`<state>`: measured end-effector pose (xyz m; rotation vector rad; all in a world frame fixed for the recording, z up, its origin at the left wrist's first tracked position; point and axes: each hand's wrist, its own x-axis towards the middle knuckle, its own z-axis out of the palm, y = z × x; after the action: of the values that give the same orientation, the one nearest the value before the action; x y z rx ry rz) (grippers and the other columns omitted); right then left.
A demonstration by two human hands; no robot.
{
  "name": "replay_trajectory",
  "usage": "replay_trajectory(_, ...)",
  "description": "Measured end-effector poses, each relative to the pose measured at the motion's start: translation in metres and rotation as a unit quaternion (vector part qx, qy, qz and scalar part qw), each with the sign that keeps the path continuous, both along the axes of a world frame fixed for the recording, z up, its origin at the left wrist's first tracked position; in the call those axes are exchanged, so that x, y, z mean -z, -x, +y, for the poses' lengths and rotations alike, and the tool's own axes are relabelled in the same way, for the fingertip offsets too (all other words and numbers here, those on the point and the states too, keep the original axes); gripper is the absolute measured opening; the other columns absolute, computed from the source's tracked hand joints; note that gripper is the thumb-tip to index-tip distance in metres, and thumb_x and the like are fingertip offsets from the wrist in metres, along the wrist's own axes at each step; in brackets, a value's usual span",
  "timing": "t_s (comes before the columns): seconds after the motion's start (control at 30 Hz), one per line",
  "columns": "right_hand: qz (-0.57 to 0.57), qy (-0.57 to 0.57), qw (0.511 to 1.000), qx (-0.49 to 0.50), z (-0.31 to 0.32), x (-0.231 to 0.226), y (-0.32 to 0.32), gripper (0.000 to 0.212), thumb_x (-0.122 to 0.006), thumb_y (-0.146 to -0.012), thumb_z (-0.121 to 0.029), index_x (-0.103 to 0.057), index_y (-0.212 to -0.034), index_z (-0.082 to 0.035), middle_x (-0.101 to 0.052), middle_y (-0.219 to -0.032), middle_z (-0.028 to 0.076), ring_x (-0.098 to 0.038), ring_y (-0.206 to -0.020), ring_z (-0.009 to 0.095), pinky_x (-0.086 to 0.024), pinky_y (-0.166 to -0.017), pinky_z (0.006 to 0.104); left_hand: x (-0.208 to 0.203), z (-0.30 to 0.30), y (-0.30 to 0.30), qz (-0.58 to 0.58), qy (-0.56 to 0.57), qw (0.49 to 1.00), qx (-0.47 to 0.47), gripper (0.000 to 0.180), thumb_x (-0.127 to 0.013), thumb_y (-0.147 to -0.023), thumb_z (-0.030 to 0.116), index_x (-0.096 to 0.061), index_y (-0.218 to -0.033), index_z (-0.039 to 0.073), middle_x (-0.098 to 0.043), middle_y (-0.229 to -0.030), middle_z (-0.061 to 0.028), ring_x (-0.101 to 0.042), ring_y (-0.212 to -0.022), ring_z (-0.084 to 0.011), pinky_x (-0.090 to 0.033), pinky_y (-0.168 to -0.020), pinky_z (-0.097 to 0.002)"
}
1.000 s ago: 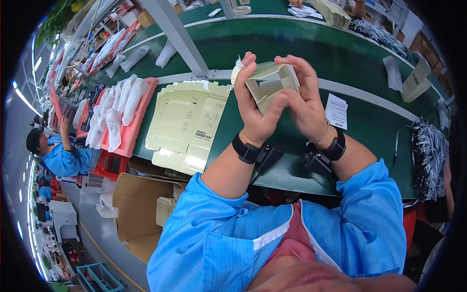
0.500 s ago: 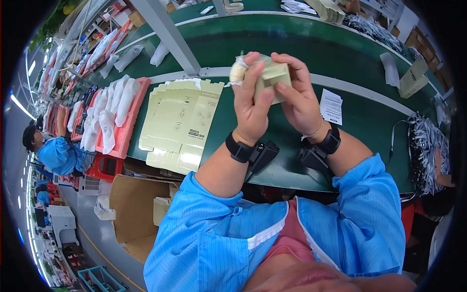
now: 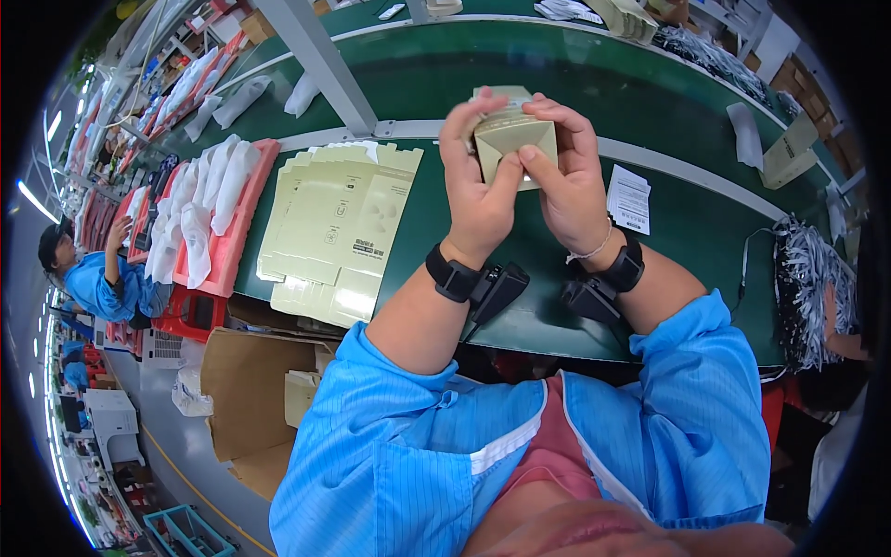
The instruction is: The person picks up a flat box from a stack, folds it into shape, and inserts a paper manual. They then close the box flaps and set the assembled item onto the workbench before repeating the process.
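Both hands clamp one small pale-green carton (image 3: 513,139), raised above the desk (image 3: 687,232) at 12 o'clock of the view. Left hand (image 3: 478,181) cups its left side, thumb pressed on the front panel; right hand (image 3: 566,172) pinches the right edge, likely steadying it so the flaps stay folded. Stack of flat carton blanks (image 3: 339,223) lies at 9 o'clock, within reach; paper slip (image 3: 629,200) at 3 o'clock.
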<state>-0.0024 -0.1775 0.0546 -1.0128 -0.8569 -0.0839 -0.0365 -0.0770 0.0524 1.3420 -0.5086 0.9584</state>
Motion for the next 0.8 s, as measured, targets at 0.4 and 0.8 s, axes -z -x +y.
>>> replay_trajectory(0.4, -0.212, 0.125, 0.969, -0.003, -0.020, -0.002, -0.031, 0.031, -0.057, -0.083, -0.006, -0.049, -0.113, -0.005, -0.049, -0.122, 0.008, -0.037, -0.126, 0.024, -0.030, -0.104, 0.0376, -0.014, 0.006, 0.007, 0.207, 0.430, 0.800, 0.364, 0.059, -0.058, -0.082, 0.005, -0.028, -0.133, 0.007, -0.044, -0.128, -0.0122, -0.046, -0.116, -0.0255, -0.040, -0.096, -0.0356)
replay_trajectory(0.8, -0.198, 0.636, 0.741, 0.087, -0.127, -0.013, -0.059, 0.066, -0.080, -0.058, -0.016, -0.049, -0.116, -0.011, -0.045, -0.122, 0.007, -0.044, -0.117, 0.029, -0.040, -0.096, 0.0358, 0.002, 0.013, -0.012, 0.333, 0.228, 0.898, 0.175, 0.079, -0.072, -0.068, -0.004, -0.026, -0.132, -0.001, -0.049, -0.119, -0.0138, -0.050, -0.112, -0.0234, -0.041, -0.096, -0.0345)
